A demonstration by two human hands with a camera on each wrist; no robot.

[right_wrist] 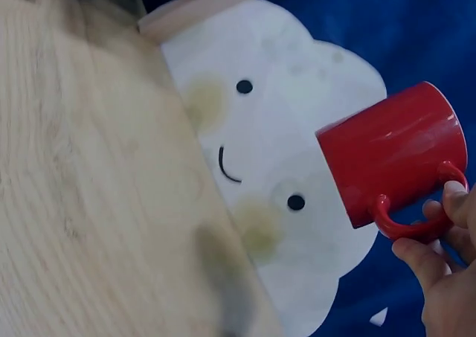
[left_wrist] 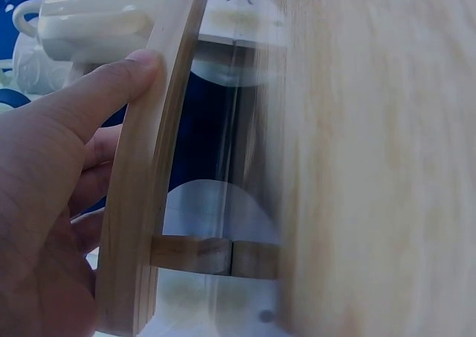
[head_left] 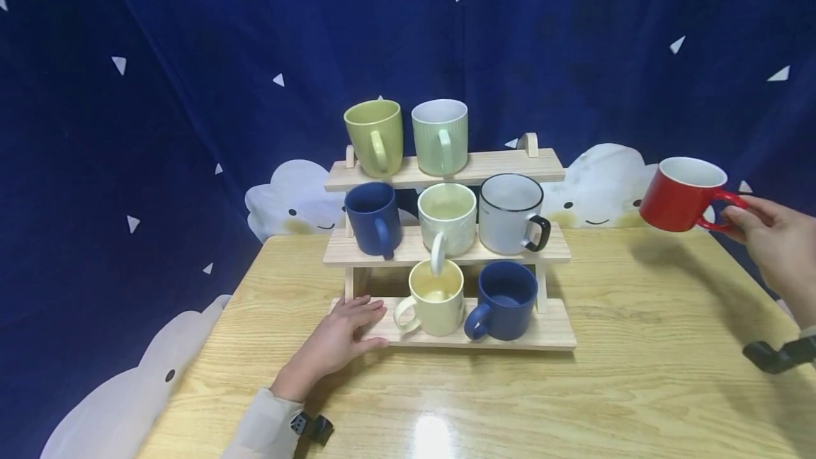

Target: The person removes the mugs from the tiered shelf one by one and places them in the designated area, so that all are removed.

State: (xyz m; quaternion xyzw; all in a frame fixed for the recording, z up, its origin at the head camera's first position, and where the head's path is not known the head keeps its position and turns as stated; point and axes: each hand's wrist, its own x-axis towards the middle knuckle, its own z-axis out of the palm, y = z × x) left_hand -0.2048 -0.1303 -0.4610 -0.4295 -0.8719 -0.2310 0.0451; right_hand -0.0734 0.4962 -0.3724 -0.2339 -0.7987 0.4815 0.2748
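A red mug with a white inside is held in the air at the right by my right hand, which pinches its handle; the right wrist view shows the fingers on the handle of the mug. My left hand rests on the left end of the bottom shelf. In the left wrist view the thumb of the left hand lies on the edge of a wooden board, other fingers behind it. Nearest to that hand stands a pale yellow mug, beside a dark blue mug.
The middle shelf bears a blue mug, a cream mug and a white mug with a black rim. On the top shelf are a green mug and a pale green mug. A dark blue curtain hangs behind.
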